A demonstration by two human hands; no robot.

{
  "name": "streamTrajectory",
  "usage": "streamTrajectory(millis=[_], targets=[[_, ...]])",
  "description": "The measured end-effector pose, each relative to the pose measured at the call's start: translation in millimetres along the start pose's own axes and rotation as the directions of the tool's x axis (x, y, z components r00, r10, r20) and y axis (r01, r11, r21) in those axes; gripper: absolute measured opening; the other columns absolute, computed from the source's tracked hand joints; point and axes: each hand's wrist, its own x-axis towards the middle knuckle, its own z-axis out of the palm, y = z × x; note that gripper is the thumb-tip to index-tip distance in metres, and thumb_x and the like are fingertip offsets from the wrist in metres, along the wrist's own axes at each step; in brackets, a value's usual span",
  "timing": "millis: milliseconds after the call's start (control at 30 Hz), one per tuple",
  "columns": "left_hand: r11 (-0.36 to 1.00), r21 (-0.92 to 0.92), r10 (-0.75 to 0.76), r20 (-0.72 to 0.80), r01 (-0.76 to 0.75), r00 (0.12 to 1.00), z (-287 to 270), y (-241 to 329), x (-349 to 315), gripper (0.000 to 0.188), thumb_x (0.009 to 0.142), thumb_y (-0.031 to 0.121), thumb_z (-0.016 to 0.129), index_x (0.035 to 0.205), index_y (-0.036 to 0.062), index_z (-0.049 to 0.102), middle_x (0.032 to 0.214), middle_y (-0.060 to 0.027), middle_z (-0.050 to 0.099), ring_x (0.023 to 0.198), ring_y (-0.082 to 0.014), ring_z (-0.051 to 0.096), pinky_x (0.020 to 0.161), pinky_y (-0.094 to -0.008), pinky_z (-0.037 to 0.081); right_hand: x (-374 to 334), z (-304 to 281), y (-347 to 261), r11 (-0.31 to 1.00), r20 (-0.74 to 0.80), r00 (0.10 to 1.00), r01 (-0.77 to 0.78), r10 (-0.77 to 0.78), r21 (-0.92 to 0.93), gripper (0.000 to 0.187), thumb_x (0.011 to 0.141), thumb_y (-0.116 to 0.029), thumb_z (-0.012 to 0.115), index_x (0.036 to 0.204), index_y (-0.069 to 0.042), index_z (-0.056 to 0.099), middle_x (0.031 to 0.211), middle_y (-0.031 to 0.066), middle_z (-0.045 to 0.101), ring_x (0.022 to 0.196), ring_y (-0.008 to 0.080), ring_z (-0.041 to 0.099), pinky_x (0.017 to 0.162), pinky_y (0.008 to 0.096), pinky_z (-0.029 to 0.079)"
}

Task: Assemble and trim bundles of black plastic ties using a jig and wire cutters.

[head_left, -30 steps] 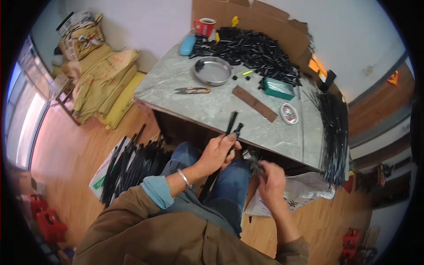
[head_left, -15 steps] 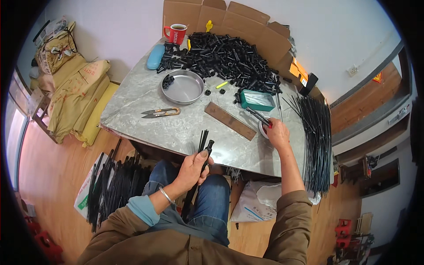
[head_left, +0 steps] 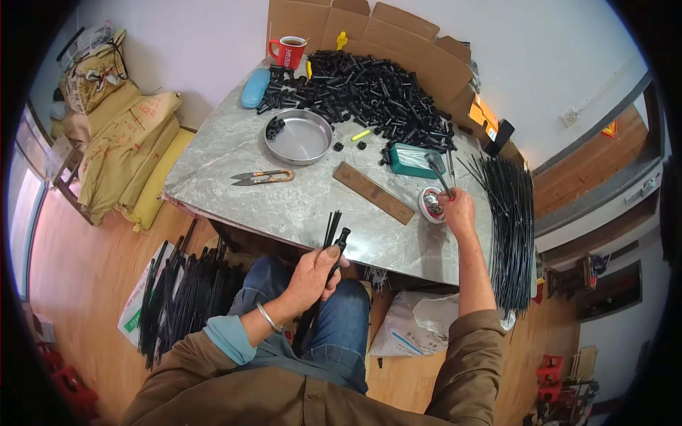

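My left hand [head_left: 316,273] is closed round a bundle of thin black rods [head_left: 332,227] and a black tubular fitting [head_left: 342,240], held above my lap at the table's front edge. On the right, my right hand [head_left: 458,211] is wrapped round a slim dark tool [head_left: 439,172] with a little red by my fingers. Its kind is hard to make out; the tip points up and away, toward the green box. Right beside that hand stands a small round bowl [head_left: 432,214], red and white, holding shiny small bits.
A green box of thin pale sticks [head_left: 410,169], a wooden strip [head_left: 373,193], thread snips [head_left: 263,177] and a metal pan [head_left: 327,145] sit on the table [head_left: 298,199]. Behind them lie heaped black fittings [head_left: 376,85] and a red mug [head_left: 290,53]. Long black rods [head_left: 504,227] overhang the right edge.
My right hand has shifted slightly right and up, its tool now tilted more upright, so the small bowl shows more. My left hand keeps its hold, barely moved. The view has shifted slightly.
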Motion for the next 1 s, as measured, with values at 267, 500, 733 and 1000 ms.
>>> streamTrajectory(millis=[267, 500, 733, 1000], targets=[[0.996, 0.054, 0.064, 0.026, -0.065, 0.998, 11, 11, -34, 0.053, 0.097, 0.052, 0.041, 0.097, -0.0001, 0.052, 0.061, -0.0020, 0.048, 0.048, -0.0073, 0.043, 0.045, -0.0215, 0.035, -94, -32, -53, -0.155, 0.544, 0.835, -0.549, -0.079, 0.821, 0.018, 0.095, -0.026, 0.055, 0.089, -0.009, 0.058, 0.073, -0.0010, 0.053, 0.059, 0.0102, 0.046, 0.057, 0.0288, 0.039], [0.971, 0.094, 0.221, -0.016, -0.218, 0.975, 30, 19, -66, 0.046, 0.099, 0.042, 0.044, 0.117, -0.0003, 0.050, 0.093, -0.0036, 0.053, 0.061, -0.0069, 0.049, 0.054, -0.0212, 0.040, -234, -11, -139, -0.565, 0.415, 0.884, -0.460, -0.216, 0.685, 0.028, 0.098, -0.036, 0.048, 0.082, -0.013, 0.049, 0.067, -0.0038, 0.039, 0.058, 0.0080, 0.036, 0.058, 0.0264, 0.035], [0.927, 0.181, 0.327, 0.042, -0.329, 0.944, 38, 13, -80, 0.051, 0.097, 0.048, 0.044, 0.116, 0.0011, 0.049, 0.090, -0.0053, 0.055, 0.060, -0.0062, 0.047, 0.052, -0.0204, 0.039, -257, -22, -167, -0.399, 0.392, 0.918, -0.380, -0.056, 0.835, 0.026, 0.094, -0.029, 0.059, 0.081, -0.009, 0.050, 0.072, -0.0011, 0.049, 0.060, 0.0080, 0.043, 0.054, 0.0227, 0.038], [0.928, 0.191, 0.328, -0.011, -0.320, 0.944, 54, 19, -95, 0.045, 0.097, 0.047, 0.047, 0.104, 0.0025, 0.054, 0.076, 0.0011, 0.042, 0.057, -0.0043, 0.042, 0.049, -0.0210, 0.036, -255, -13, -176, -0.019, 0.066, 0.984, -0.064, 0.166, 0.998, 0.022, 0.091, -0.021, 0.065, 0.083, -0.004, 0.054, 0.063, -0.0011, 0.050, 0.052, 0.0074, 0.045, 0.048, 0.0209, 0.036]])
